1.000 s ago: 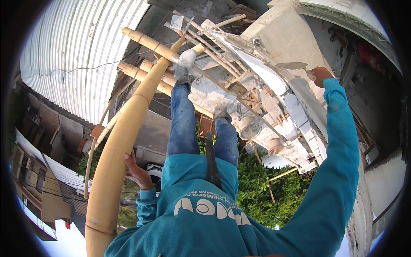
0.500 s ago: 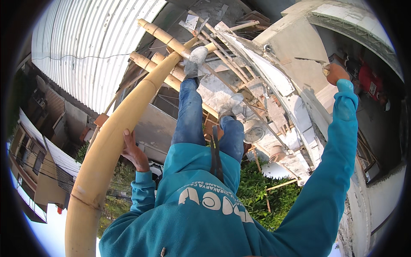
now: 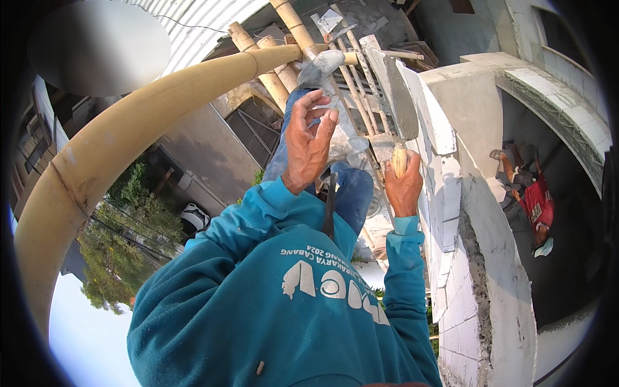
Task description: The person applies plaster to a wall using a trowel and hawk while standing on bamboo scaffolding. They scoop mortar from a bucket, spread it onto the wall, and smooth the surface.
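Note:
My right hand (image 3: pixel 403 182) is wrapped round the pale wooden handle of a trowel (image 3: pixel 401 109). The trowel's long grey blade points away from me, next to the edge of the white block wall (image 3: pixel 431 122). My left hand (image 3: pixel 309 143) is raised in front of my body, its fingers apart and loosely curled with nothing in them. Left of it, a thick yellow bamboo pole (image 3: pixel 161 103) curves across the view, apart from the hand. My shoes and blue trousers show below, one grey shoe (image 3: pixel 330 61) close to the crossing bamboo.
Bamboo scaffold poles (image 3: pixel 293 26) cross beyond my feet. To the right, a rough plastered wall edge (image 3: pixel 480 290) runs beside me. Past the wall, a person in a red shirt (image 3: pixel 536 203) is in the shaded space below. A tree (image 3: pixel 126 251) stands at lower left.
My left hand has left the bamboo pole and come in front of my body. My right hand has drawn inward from the far right with the trowel. The view has shifted right.

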Demonstrator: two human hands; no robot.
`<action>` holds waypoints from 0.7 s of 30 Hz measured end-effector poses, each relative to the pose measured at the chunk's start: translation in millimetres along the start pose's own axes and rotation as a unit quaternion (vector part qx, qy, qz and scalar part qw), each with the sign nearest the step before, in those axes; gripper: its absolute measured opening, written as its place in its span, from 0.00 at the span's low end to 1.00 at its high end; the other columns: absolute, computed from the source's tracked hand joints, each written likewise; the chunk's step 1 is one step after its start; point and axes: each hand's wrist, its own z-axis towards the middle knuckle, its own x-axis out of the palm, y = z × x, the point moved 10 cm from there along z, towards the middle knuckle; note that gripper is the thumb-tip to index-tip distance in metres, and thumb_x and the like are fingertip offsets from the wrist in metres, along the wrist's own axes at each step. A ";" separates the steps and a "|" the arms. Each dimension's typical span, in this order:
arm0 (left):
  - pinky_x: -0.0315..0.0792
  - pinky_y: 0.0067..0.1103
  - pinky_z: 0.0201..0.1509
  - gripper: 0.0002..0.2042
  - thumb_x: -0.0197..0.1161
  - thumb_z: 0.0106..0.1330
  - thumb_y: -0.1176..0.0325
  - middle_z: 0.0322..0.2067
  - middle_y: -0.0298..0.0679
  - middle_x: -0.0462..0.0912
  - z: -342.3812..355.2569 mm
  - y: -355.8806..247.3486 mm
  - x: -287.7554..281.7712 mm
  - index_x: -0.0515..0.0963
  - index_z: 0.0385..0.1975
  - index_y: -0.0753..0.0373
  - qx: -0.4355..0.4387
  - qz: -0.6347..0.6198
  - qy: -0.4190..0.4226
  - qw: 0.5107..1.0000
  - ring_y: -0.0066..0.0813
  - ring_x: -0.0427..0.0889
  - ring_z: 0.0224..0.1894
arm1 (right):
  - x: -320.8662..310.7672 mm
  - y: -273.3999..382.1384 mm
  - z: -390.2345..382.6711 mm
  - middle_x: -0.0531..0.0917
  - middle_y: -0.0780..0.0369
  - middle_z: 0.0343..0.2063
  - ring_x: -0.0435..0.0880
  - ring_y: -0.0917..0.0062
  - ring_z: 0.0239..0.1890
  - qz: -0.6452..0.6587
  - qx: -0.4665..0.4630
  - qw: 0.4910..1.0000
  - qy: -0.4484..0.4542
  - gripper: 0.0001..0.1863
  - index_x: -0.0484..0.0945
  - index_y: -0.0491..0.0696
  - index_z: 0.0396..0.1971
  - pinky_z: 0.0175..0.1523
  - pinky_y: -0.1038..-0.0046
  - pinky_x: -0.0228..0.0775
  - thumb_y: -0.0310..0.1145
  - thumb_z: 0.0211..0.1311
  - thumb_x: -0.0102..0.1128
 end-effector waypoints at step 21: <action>0.72 0.35 0.53 0.46 0.67 0.57 0.57 0.43 0.66 0.78 46.1 169.4 272.1 0.47 0.66 0.80 -0.191 0.102 0.060 0.975 0.57 0.79 0.47 | 66.9 -147.7 75.1 0.82 0.53 0.42 0.82 0.58 0.45 -0.128 0.013 0.992 0.012 0.30 0.75 0.48 0.49 0.45 0.62 0.73 0.53 0.50 0.65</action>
